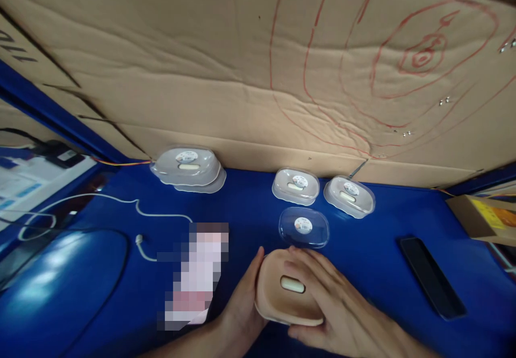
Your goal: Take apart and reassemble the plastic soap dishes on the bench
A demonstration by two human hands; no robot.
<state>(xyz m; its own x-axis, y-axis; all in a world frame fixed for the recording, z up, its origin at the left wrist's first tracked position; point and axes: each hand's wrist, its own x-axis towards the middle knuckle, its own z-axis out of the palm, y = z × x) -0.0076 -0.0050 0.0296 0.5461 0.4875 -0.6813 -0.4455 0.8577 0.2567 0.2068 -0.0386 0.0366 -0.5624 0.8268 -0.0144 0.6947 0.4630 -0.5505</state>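
A tan box with rounded corners (274, 299) is held low in front of me. A pale oblong piece (293, 284) sits in a slot in its top face. My left hand (244, 299) grips the box's left side, with the thumb up along the edge and the other fingers mostly hidden beneath. Across the right part of the top lie the fingers of my right hand (322, 293), its thumb at the near edge. Just beyond the box rests a clear plastic cover (290, 229) with a round white label.
Two pale boxes under clear covers, one (296, 187) left of the other (350, 195), stand by the cardboard wall (181, 67). Stacked covered boxes (189, 167) are farther left. A blurred-out phone-like object (197, 277), white cable (139, 240) and dark phone (431, 277) lie on the blue table (242, 213).
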